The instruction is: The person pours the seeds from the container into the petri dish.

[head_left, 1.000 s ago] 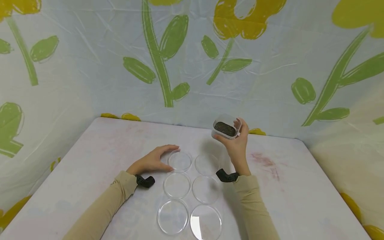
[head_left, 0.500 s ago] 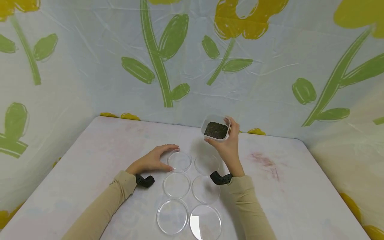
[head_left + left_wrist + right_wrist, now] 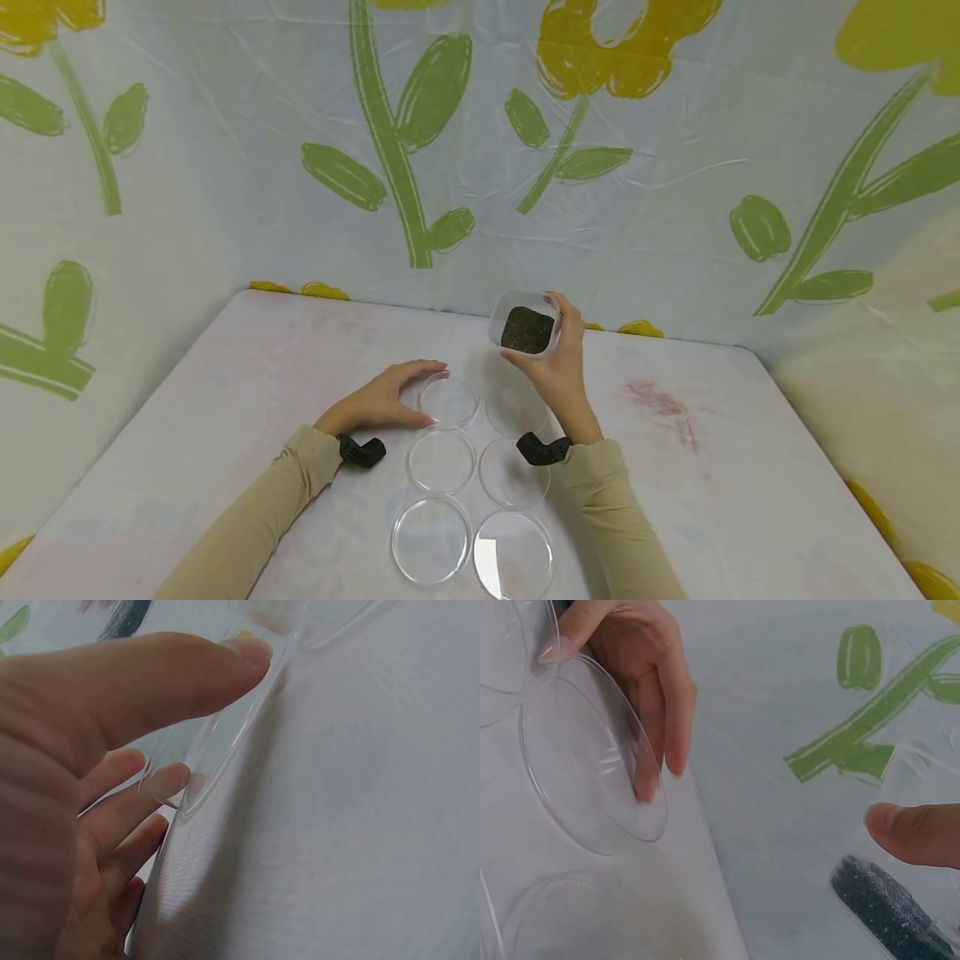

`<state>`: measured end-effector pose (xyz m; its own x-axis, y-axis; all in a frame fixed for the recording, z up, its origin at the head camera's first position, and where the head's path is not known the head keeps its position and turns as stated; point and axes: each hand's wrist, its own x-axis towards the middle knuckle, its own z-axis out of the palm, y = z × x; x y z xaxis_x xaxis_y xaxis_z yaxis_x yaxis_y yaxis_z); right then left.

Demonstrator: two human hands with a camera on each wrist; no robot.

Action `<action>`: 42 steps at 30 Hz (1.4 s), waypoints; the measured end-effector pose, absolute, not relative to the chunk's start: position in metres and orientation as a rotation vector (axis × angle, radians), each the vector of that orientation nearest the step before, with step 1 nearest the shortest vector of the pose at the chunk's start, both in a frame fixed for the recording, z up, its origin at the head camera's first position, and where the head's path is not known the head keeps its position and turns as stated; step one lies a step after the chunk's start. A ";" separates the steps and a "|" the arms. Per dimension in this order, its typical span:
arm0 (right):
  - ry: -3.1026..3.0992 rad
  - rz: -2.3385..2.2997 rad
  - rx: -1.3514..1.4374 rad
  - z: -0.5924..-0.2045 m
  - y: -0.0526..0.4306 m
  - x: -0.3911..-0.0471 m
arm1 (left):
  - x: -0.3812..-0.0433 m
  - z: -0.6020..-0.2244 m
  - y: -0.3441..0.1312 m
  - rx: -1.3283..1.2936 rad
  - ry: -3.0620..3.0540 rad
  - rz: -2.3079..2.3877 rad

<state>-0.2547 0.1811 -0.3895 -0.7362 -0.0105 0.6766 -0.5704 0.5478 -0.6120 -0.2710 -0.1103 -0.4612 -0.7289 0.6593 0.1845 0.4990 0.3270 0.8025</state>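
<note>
My left hand (image 3: pixel 381 402) curves thumb and fingers round the far-left petri dish (image 3: pixel 450 403), which lies on the table. In the left wrist view the thumb (image 3: pixel 225 667) lies along one side of the clear dish, with fingertips against the other. Raised above the table's far part, my right hand (image 3: pixel 562 375) grips a clear plastic container (image 3: pixel 496 321) by its sides. Dark, grainy soil-like material (image 3: pixel 527 331) partly fills it, and the container tilts toward me. Below it lies the far-right petri dish (image 3: pixel 517 411), partly behind the right wrist.
Several more clear petri dishes stand in two columns toward me, among them the near-left dish (image 3: pixel 431 542) and near-right dish (image 3: pixel 513 557). The pale table (image 3: pixel 720 483) ends at a flower-print cloth (image 3: pixel 660 217). A black wrist device (image 3: pixel 543 450) sits on my right wrist.
My right hand has moved left with the container, from the right side to above the far-right dish, and the container's opening has turned more toward me. The left hand stays on its dish.
</note>
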 end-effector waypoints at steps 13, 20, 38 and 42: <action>-2.122 1.062 0.626 -0.397 0.175 -0.257 | -0.269 -0.465 -0.111 1.105 2.423 1.359; -2.076 0.977 0.710 -0.397 0.174 -0.257 | -0.269 -0.468 -0.110 1.123 2.429 1.371; -2.052 0.950 0.815 -0.404 0.165 -0.258 | -0.260 -0.458 -0.109 1.142 2.386 1.410; -2.050 0.947 0.833 -0.405 0.163 -0.257 | -0.268 -0.471 -0.110 1.144 2.407 1.389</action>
<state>-0.2574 0.1631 -0.4054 -0.5334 -0.2496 0.8082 -0.7774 0.5214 -0.3520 -0.2683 -0.1098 -0.4712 -0.7025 0.6694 0.2417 0.5441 0.2863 0.7886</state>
